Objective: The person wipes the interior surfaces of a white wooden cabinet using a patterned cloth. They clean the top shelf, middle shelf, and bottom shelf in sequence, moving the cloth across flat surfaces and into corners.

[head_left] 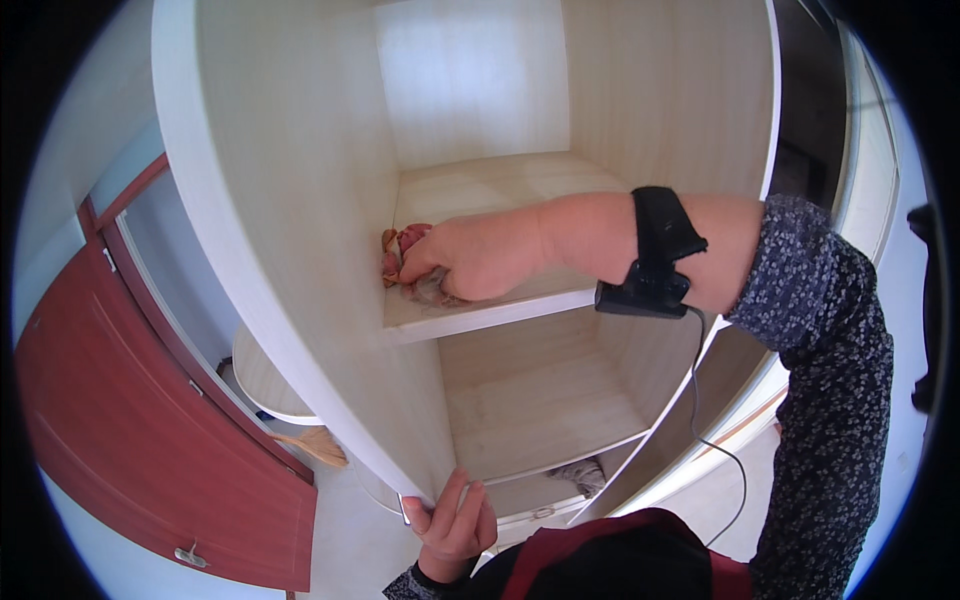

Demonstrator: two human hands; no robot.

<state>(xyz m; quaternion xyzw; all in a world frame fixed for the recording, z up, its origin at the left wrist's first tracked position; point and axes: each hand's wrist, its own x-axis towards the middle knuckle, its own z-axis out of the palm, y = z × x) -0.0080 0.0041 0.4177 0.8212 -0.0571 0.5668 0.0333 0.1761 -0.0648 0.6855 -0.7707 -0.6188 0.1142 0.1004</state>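
Pale cabinet shelf (520, 175); crumpled cloth (430, 289) bunched under right-hand fingers (417, 263)

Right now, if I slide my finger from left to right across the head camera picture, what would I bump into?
Red door → what looks like a broom → right hand → crumpled grey cloth → black arm strap → dark floral right sleeve.

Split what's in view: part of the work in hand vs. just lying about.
In use:
right hand, closed over a crumpled cloth-like thing, partly hidden
upper shelf
left hand, at the cabinet's front edge

Lying about:
grey bundle, low down
tan broom-like thing
round-topped stand
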